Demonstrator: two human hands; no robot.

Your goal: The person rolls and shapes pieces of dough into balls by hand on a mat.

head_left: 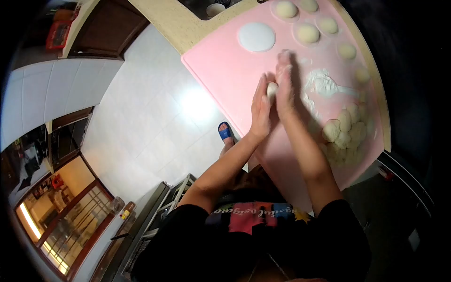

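A small ball of dough [272, 90] is held between my two palms above the pink mat [221, 66]. My left hand [261, 109] presses it from the left side with its fingers straight. Against the other side lies my right hand [284, 87], floury at the fingertips and also stretched out. To the right, loose white flour [323, 83] is scattered over the mat. A heap of dough pieces [345, 129] lies near my right forearm. Beyond my hands rests a flat white disc [256, 36]; its material is unclear.
Several rounded dough balls [308, 33] are spread along the mat's far right side. The beige counter [188, 23] borders the mat, with a bowl [215, 10] at the far edge. Tiled floor [155, 98] and a foot in a blue slipper [224, 131] are to the left.
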